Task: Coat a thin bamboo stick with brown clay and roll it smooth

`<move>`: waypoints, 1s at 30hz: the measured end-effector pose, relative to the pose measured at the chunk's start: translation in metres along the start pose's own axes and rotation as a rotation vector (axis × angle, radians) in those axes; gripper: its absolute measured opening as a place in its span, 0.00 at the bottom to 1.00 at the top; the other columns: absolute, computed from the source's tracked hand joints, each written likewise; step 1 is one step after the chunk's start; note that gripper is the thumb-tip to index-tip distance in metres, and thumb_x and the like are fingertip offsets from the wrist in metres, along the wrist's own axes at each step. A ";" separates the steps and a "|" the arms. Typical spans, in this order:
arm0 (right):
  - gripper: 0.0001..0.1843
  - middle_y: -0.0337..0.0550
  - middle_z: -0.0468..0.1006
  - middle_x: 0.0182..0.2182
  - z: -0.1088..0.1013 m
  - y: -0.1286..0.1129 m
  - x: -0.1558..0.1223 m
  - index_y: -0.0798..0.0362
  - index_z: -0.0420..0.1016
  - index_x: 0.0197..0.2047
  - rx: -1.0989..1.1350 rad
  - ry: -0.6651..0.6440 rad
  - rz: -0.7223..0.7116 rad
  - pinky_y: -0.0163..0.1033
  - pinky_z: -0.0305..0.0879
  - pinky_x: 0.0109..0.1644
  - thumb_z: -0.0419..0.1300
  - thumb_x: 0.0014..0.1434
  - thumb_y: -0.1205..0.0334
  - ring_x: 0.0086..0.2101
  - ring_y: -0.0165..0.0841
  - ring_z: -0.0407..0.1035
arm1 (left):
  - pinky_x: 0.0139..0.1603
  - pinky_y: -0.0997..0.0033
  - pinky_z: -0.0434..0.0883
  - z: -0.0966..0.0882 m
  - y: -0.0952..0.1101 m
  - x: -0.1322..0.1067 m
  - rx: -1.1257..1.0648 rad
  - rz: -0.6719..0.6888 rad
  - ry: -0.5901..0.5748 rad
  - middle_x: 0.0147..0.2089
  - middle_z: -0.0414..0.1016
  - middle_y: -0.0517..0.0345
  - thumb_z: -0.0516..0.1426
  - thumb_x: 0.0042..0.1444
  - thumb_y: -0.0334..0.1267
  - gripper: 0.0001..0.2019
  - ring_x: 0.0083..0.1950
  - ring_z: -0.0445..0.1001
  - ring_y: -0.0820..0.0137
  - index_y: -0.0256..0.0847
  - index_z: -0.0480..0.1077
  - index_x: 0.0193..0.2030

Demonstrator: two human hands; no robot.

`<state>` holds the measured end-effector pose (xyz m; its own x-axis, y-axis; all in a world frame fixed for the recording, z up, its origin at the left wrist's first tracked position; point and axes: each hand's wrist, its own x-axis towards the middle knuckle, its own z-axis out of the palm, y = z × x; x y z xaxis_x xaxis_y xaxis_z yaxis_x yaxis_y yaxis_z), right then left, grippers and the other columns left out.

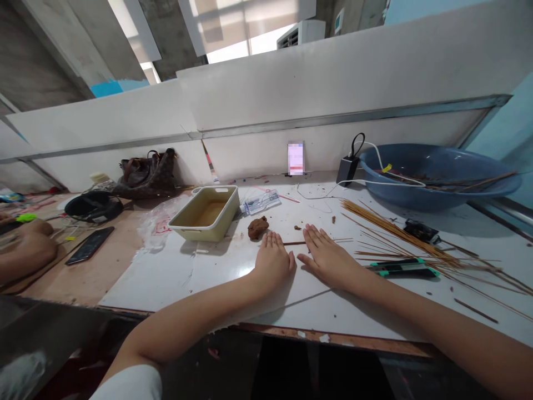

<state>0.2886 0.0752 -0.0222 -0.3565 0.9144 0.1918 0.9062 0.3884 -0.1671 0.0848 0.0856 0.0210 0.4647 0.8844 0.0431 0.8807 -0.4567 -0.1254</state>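
Note:
My left hand (pixel 272 260) lies flat on the white tabletop (pixel 225 283), palm down with fingers stretched forward. Beside it, my right hand (pixel 327 258) rests the same way, thumb apart. A thin stick with a brown coating (pixel 294 243) runs crosswise between the hands, its ends passing under the fingers. Just beyond my left fingertips sits a lump of brown paste (pixel 258 228). A small brown crumb (pixel 297 228) lies ahead of my right hand. Near my right forearm are a green-and-black utility knife (pixel 403 269) and a spread bundle of thin sticks (pixel 383 226).
A cream tub (pixel 195 234) of brownish liquid stands left, beside a clear plastic case (pixel 263 202). A blue basin (pixel 441 194) and a black box with a cable (pixel 347 169) are at right. Far left are another person's arm (pixel 29 247), a phone (pixel 90 245) and a bag (pixel 145 176).

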 end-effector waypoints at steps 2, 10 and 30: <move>0.54 0.74 0.52 0.80 -0.002 -0.001 -0.003 0.74 0.52 0.82 -0.011 -0.011 -0.005 0.61 0.47 0.83 0.36 0.79 0.31 0.80 0.55 0.47 | 0.84 0.45 0.55 -0.001 0.000 -0.003 -0.007 -0.001 -0.010 0.78 0.61 0.16 0.46 0.77 0.43 0.35 0.83 0.62 0.42 0.08 0.61 0.76; 0.54 0.71 0.57 0.79 0.011 -0.008 -0.030 0.68 0.50 0.85 -0.011 0.021 -0.039 0.63 0.52 0.82 0.40 0.78 0.28 0.78 0.58 0.53 | 0.84 0.44 0.54 0.005 0.006 -0.028 0.055 0.033 -0.042 0.79 0.61 0.19 0.46 0.77 0.51 0.39 0.83 0.60 0.39 0.10 0.63 0.76; 0.45 0.71 0.56 0.79 -0.008 0.005 -0.009 0.68 0.57 0.83 0.031 -0.041 -0.089 0.63 0.53 0.82 0.42 0.81 0.38 0.79 0.54 0.51 | 0.85 0.49 0.53 0.000 0.007 -0.010 -0.040 0.225 0.044 0.82 0.59 0.27 0.42 0.79 0.45 0.35 0.85 0.57 0.49 0.16 0.57 0.81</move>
<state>0.2985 0.0679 -0.0167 -0.4452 0.8797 0.1672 0.8633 0.4713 -0.1807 0.0866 0.0735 0.0197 0.6524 0.7554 0.0616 0.7571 -0.6460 -0.0971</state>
